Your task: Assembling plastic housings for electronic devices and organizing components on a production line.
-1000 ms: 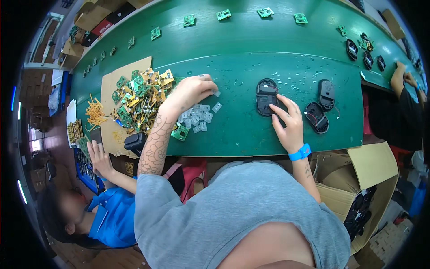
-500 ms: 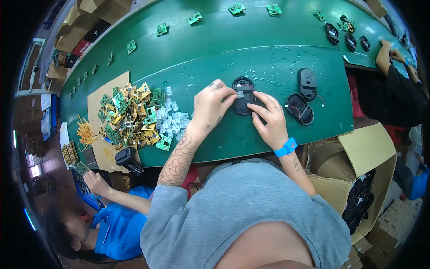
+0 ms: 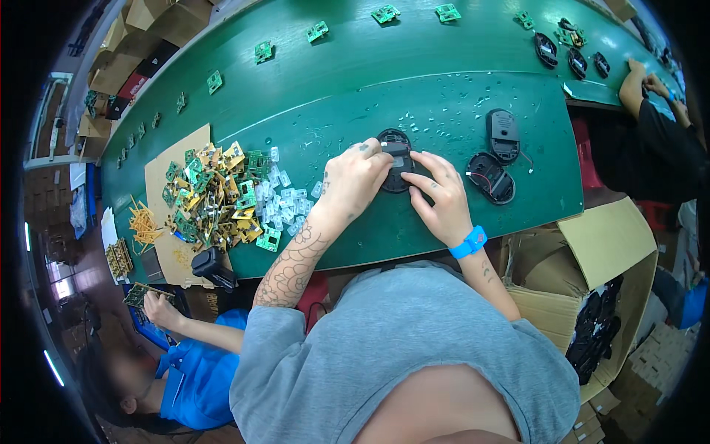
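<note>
A black oval plastic housing (image 3: 394, 139) lies on the green table in front of me. My left hand (image 3: 358, 179) is closed, thumb and fingertips pinched together over the housing's middle. At those fingertips a small translucent plastic piece (image 3: 399, 162) shows, partly hidden. My right hand (image 3: 441, 198) grips the housing's right edge with its fingertips; a blue band circles that wrist. To the right lie a closed-looking black housing (image 3: 504, 136) and an open housing half (image 3: 491, 178) with thin wires. Several translucent plastic pieces (image 3: 287, 203) are scattered left of my left hand.
Green circuit boards (image 3: 262, 52) stand in a row along the far table. A heap of boards (image 3: 214, 194) covers cardboard at left. A cardboard box (image 3: 543, 307) with black parts stands at lower right. A co-worker's hand (image 3: 160, 309) holds a board at lower left.
My left fingers have shifted lower and closer over the housing, covering more of its left side. The housing sits slightly further left in view. The co-worker's board has turned.
</note>
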The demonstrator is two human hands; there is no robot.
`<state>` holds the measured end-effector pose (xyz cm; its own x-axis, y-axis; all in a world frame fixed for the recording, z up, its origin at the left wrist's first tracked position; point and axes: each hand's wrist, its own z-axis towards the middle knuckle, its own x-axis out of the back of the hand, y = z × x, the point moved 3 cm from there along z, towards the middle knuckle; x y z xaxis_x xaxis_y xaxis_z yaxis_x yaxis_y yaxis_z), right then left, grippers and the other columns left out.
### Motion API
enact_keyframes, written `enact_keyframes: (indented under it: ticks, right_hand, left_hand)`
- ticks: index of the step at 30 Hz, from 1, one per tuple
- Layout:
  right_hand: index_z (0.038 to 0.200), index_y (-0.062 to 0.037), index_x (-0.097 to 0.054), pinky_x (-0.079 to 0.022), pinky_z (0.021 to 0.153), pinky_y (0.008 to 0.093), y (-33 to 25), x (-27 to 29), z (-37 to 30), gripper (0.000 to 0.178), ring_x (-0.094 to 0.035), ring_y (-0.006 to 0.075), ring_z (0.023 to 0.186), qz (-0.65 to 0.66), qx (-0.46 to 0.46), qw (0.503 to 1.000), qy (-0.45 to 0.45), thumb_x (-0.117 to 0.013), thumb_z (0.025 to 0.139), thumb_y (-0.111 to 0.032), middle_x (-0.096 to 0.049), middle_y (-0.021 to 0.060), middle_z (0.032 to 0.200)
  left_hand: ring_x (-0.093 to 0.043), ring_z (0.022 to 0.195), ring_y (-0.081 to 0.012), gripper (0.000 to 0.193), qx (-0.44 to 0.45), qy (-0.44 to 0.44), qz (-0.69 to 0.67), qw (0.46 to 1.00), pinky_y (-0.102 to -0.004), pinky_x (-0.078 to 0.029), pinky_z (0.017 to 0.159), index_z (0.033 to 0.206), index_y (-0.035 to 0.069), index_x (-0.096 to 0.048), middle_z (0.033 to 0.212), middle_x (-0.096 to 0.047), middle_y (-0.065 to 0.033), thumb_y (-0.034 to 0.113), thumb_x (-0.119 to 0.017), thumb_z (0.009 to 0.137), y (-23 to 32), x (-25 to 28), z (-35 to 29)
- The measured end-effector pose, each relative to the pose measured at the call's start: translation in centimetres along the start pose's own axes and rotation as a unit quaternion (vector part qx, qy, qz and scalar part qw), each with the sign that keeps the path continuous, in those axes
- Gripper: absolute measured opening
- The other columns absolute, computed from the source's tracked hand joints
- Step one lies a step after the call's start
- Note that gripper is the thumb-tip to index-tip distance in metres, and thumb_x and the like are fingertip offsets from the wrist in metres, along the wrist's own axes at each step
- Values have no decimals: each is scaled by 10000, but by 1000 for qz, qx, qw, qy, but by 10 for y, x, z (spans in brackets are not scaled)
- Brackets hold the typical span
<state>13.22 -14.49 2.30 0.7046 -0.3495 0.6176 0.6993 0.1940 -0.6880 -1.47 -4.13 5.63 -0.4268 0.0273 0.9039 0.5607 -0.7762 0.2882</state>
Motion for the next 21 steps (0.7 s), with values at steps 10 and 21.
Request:
enact_keyframes:
  ticks: [10, 21]
  right_hand:
    - [1049, -78, -746, -462, 1026, 407, -1, 3, 1, 268, -577, 290, 1240, 17, 13, 1000, 21, -681, 798, -9, -618, 94, 1368]
    - [957, -20, -731, -537, 879, 353, 4, 88, -40, 243, -671, 255, 924, 52, 2, 967, 248, -603, 784, 93, -737, 104, 1054]
  left_hand:
    - [-555, 672, -128, 204, 125, -68, -179, 973, -270, -454, 609, 1049, 86, -779, 904, -652, -15, 113, -763, 847, -22, 15, 7]
    - [-602, 699, -177, 213, 32, -272, -207, 939, -310, -500, 664, 998, 39, -754, 841, -680, -61, 182, -770, 841, -55, -2, 90]
